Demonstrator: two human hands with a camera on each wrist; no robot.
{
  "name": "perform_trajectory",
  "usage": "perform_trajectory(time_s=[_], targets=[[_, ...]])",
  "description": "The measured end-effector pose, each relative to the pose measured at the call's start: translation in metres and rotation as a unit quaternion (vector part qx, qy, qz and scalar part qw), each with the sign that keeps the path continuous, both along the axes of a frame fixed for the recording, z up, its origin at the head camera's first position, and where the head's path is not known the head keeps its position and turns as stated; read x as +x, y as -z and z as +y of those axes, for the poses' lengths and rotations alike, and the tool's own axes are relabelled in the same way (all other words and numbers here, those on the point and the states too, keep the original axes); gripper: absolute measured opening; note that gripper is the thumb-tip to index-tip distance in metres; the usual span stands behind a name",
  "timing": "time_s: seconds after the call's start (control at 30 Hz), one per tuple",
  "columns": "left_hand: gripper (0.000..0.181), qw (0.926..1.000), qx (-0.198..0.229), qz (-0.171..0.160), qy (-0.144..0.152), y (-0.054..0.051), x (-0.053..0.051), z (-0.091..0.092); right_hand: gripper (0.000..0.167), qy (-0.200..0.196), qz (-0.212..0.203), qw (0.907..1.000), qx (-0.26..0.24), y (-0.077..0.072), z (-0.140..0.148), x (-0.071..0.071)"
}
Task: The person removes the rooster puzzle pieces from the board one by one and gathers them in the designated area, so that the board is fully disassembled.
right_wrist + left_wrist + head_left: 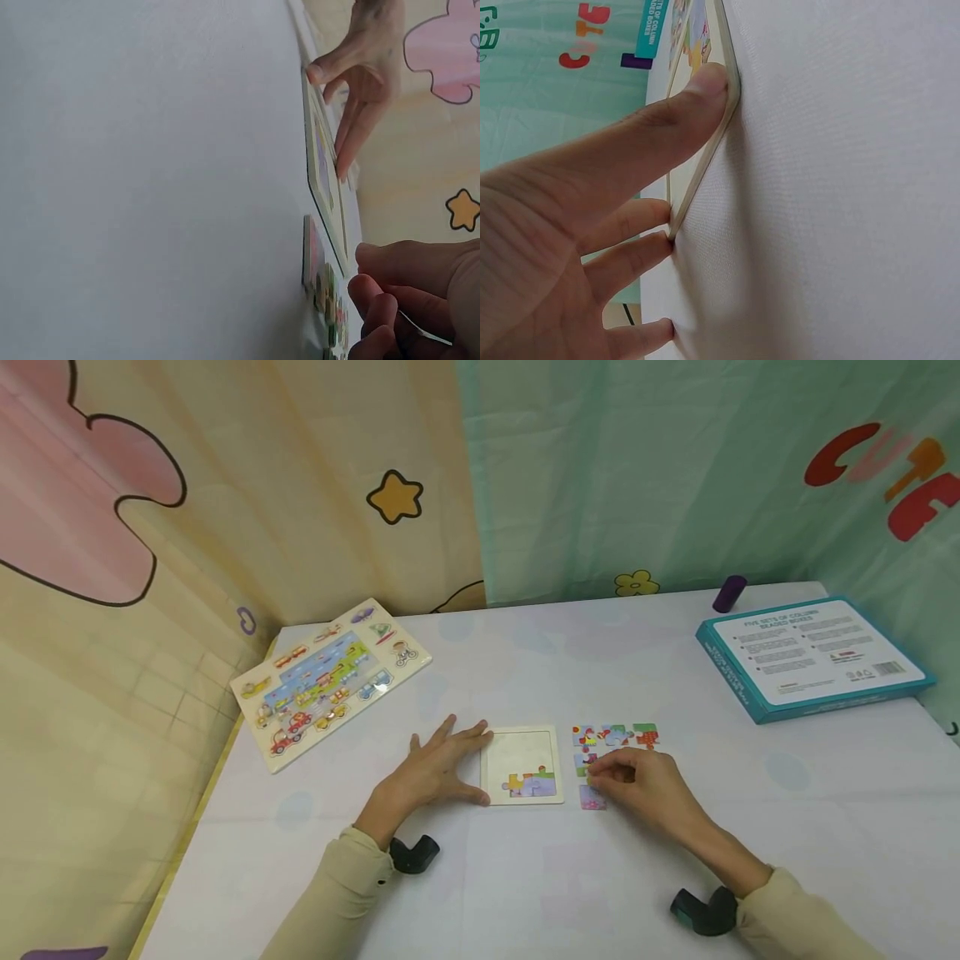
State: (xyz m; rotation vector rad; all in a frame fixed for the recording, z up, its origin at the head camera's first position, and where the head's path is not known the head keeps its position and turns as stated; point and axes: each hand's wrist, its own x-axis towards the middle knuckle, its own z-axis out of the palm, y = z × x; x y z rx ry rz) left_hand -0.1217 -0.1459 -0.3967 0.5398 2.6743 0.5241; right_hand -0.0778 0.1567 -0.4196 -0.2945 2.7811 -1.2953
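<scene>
A square, pale wooden puzzle tray [559, 768] lies flat, with joined puzzle pieces [534, 786] in its lower right part. My left hand [435, 768] has its fingers spread along the tray's left side; its thumb [697, 94] rests on the near corner of the frame. Right of the tray, loose picture pieces [617, 736] lie in rows, a pink-purple piece [592, 798] nearest me. Over these pieces my right hand [645, 785] brings thumb and bent fingers together. Whether a piece is between its fingertips is hidden.
A vehicle picture board [330, 681] lies at the back left. At the back right is a teal-edged box [817, 656], with a dark purple cylinder [729, 594] behind it. Printed curtains [570, 485] hang along the table's far edge.
</scene>
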Motion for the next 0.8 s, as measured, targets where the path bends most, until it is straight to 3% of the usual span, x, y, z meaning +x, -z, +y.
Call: perform_trajectory(time_s=[0.23, 0.47, 0.63, 0.8], targets=[[0.094, 1.0000, 0.002, 0.000, -0.001, 0.000, 0.000, 0.000, 0.018, -0.056, -0.020, 0.9977, -0.033, -0.002, -0.031, -0.010], [0.093, 1.0000, 0.000, -0.003, -0.001, -0.002, 0.000, 0.000, 0.024, -0.128, 0.028, 0.9911, 0.023, -0.002, -0.062, -0.019], [0.093, 1.0000, -0.003, -0.002, -0.001, -0.001, -0.001, 0.000, 0.019, -0.132, 0.033, 0.9901, 0.036, -0.002, -0.069, -0.019], [0.093, 1.0000, -0.003, -0.001, -0.002, -0.001, -0.001, 0.000, 0.015, -0.108, 0.013, 0.9936, 0.028, -0.003, -0.071, -0.017]])
